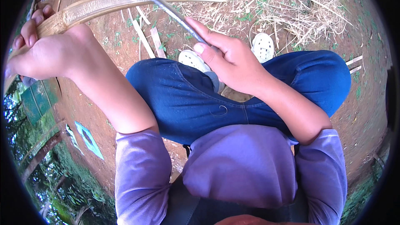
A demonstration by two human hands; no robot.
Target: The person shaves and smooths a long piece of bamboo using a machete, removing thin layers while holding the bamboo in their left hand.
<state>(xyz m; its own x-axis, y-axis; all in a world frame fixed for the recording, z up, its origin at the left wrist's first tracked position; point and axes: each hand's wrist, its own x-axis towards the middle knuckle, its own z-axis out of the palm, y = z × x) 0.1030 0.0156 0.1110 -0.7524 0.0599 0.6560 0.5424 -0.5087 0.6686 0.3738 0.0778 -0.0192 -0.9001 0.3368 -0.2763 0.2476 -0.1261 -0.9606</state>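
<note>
My left hand [50,52] is wrapped round a long split bamboo strip [100,6] at the far left. The strip runs right across the top, its pale face showing and a node close to my fingers. In my right hand [231,60], in front of my knees, is a knife [166,10] with a long narrow grey blade. Its handle is hidden inside my fist, with the thumb lying along it. The blade slants up and left across the strip; whether it touches the bamboo I cannot tell.
Thin bamboo shavings [304,8] lie heaped on the reddish dirt beyond my feet. Loose flat strips [143,39] rest left of my white clogs [262,46]. My bent knees in blue trousers [166,91] spread below my hands. A blue sheet [89,139] lies at left, near greenery.
</note>
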